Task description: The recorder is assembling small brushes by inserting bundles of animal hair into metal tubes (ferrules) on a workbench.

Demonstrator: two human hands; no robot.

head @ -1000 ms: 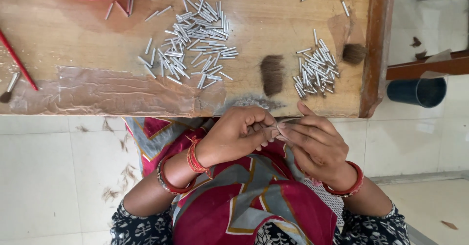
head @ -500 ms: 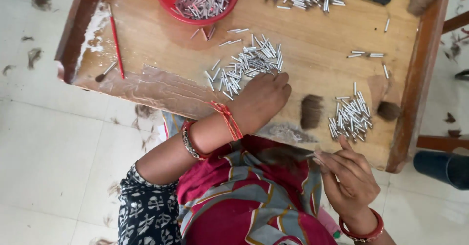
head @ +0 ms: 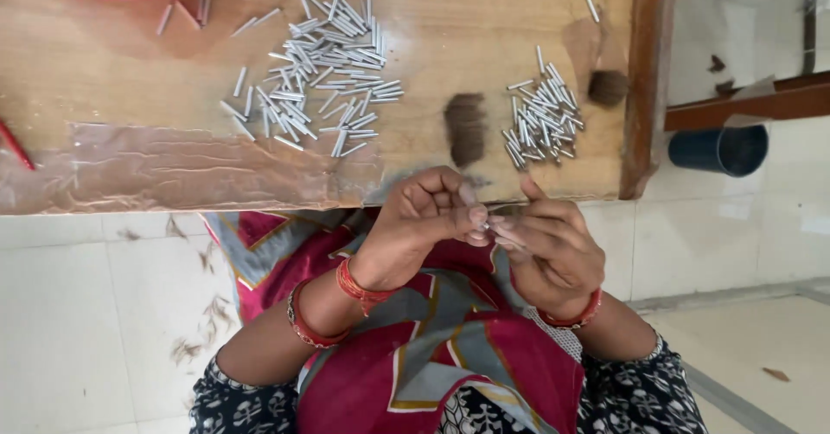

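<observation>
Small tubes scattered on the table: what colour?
Silvery metallic tubes, clearest in the head view.

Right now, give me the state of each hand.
Left hand: closed, fingertips pinching a small metal tube.
Right hand: closed, fingers on the same tube.
</observation>
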